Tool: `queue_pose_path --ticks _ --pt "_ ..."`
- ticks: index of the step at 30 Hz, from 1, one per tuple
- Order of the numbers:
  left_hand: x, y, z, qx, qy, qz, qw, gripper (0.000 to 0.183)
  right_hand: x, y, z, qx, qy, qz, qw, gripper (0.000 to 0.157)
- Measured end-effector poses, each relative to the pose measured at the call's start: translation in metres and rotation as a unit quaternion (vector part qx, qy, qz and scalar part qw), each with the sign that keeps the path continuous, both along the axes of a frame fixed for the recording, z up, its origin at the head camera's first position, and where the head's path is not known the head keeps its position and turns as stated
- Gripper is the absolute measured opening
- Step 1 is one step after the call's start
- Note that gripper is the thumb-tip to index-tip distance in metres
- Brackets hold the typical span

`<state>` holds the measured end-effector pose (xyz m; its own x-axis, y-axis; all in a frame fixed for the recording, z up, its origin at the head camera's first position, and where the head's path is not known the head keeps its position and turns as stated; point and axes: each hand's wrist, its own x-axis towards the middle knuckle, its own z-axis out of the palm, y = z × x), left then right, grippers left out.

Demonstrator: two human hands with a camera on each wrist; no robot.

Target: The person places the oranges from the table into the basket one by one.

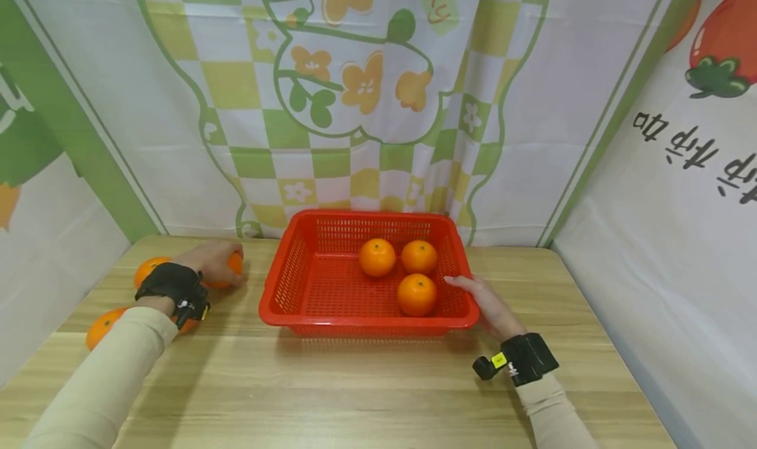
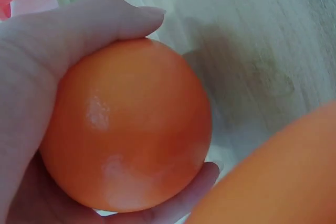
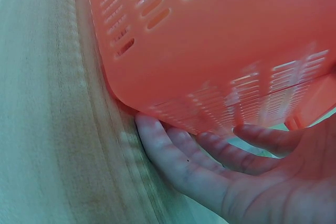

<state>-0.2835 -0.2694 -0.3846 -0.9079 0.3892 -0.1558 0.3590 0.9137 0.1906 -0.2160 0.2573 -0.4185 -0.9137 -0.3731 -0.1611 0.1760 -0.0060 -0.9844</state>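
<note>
At the left of the table, my left hand (image 1: 209,261) grips an orange (image 2: 128,124), thumb across one side and fingers round the other. Another orange (image 2: 283,177) shows close by in the left wrist view. My right hand (image 1: 487,304) holds the right side of a red plastic basket (image 1: 367,321). Its thumb lies over the rim, while its fingers (image 3: 176,166) touch the slotted outer wall low down, near the table. Inside the basket sit three oranges, one at the back (image 1: 377,258), one at the right (image 1: 419,258) and one in front (image 1: 416,295).
More oranges lie on the wooden table (image 1: 355,396) about my left forearm: one behind the wrist (image 1: 150,268), one left of the sleeve (image 1: 105,327), and one partly hidden under the wrist camera (image 1: 189,325). A printed curtain (image 1: 367,173) hangs behind the basket.
</note>
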Motion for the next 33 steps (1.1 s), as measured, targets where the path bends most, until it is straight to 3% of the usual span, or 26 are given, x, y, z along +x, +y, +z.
queue_pose_path --ticks 11,16,25,33 --pt "-0.001 0.001 -0.001 0.002 0.024 -0.007 0.9997 0.042 0.000 0.000 -0.004 -0.006 0.004 0.006 1.000 0.059" --pt "-0.002 0.002 0.003 0.016 0.039 -0.021 0.9989 0.036 0.000 0.000 -0.002 -0.008 0.000 0.005 1.000 0.059" --pt "-0.004 0.006 0.011 0.008 0.042 -0.021 0.9988 0.038 0.000 0.000 -0.001 -0.004 -0.008 -0.002 1.000 0.060" --pt "-0.003 0.011 0.019 0.021 0.062 -0.040 0.9971 0.038 -0.001 0.001 -0.002 -0.005 -0.007 0.001 1.000 0.060"
